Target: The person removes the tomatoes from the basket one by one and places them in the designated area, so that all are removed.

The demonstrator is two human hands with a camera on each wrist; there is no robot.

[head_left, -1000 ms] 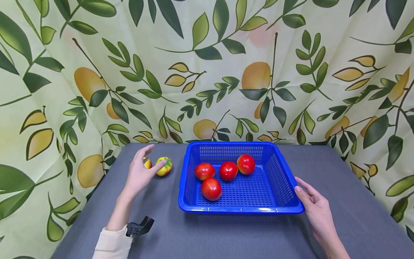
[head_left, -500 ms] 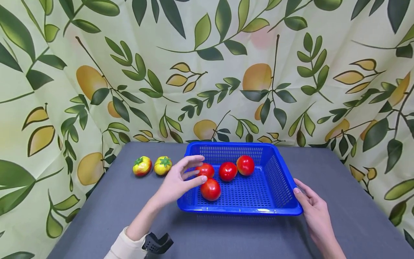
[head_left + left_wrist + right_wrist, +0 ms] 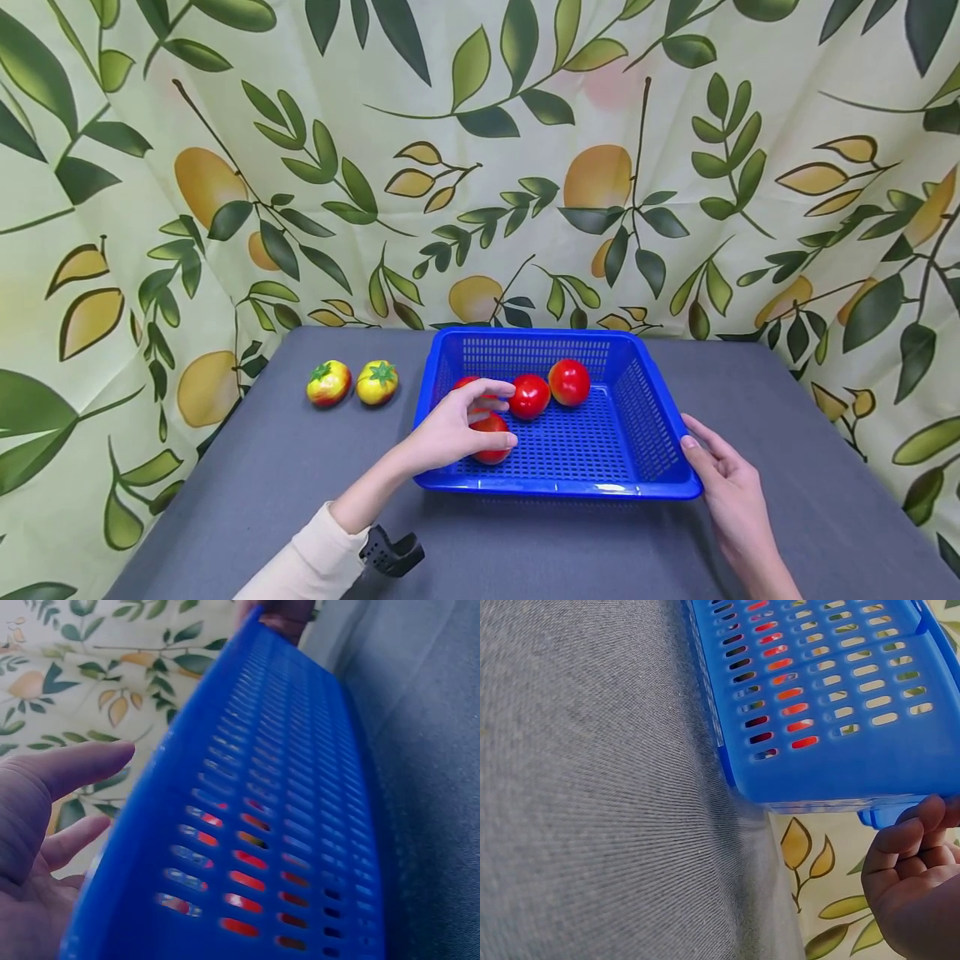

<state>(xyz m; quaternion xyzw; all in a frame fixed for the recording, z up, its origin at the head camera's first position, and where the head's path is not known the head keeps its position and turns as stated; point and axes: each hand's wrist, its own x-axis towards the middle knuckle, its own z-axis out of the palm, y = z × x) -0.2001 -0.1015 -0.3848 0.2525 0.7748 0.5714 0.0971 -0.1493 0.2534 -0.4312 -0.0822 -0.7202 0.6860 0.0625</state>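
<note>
A blue plastic basket (image 3: pixel 592 486) with slotted walls holds several red tomatoes, such as one (image 3: pixel 569 382) near its back wall. My left hand (image 3: pixel 450 427) is over the left part of the basket, thumb and fingers apart. It partly covers two tomatoes, one being the front tomato (image 3: pixel 491 454); whether it touches them I cannot tell. In the left wrist view the thumb (image 3: pixel 90 765) reaches over the basket rim. My right hand (image 3: pixel 731 487) holds the basket's right rim, thumb on top; in the right wrist view its fingers (image 3: pixel 900 840) curl at the rim.
Two yellow-red tomatoes with green tops, a left one (image 3: pixel 328 383) and a right one (image 3: pixel 377 382), lie on the grey table (image 3: pixel 247 508) left of the basket. A leaf-patterned cloth (image 3: pixel 480 167) hangs behind and at both sides.
My left hand has moved right, from beside the yellow-red tomatoes to over the tomatoes in the basket. Both yellow-red tomatoes now show fully. The right hand stays at the rim.
</note>
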